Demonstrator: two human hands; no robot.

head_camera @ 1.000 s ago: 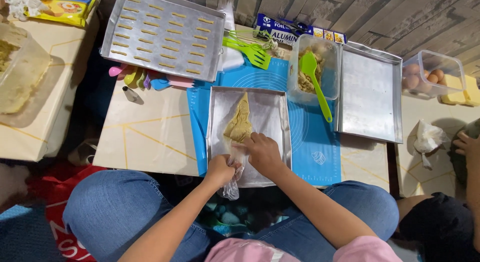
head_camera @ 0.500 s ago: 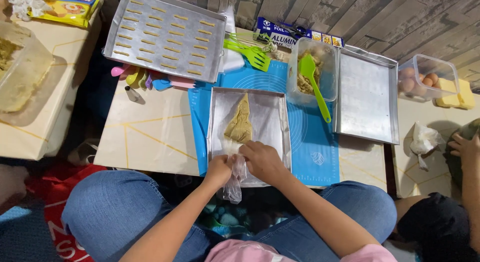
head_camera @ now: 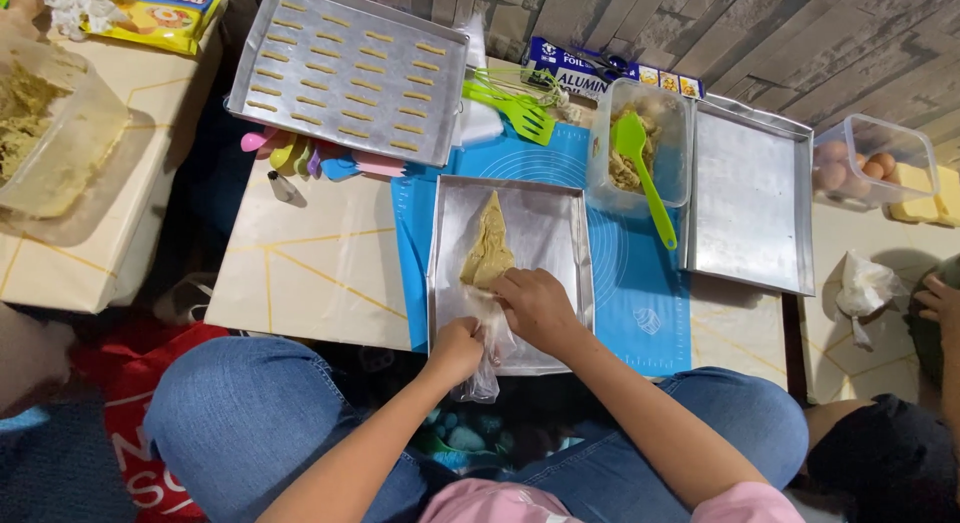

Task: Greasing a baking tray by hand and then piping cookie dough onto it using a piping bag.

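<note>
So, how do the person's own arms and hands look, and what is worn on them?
Both arms are bare from the short pink sleeves down. The left hand and right hand wear no gloves; I see no rings, watch or bracelet. Blue jeans cover the legs.

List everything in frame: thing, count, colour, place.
piping bag: 1, clear, tan dough, in the middle tray
middle tray: 1, silver, on the blue mat
blue mat: 1, centre of the low table
tray of piped strips: 1, silver, top left of centre
empty tray: 1, silver, right of the mat
dough tub: 1, clear, top of the mat
green spatula: 1, in the dough tub
green slotted turner: 1, above the middle tray
egg box: 1, clear, far right
foil carton: 1, blue, top centre
left hand: grips the bag's twisted tail
right hand: presses the bag's wide end
</note>
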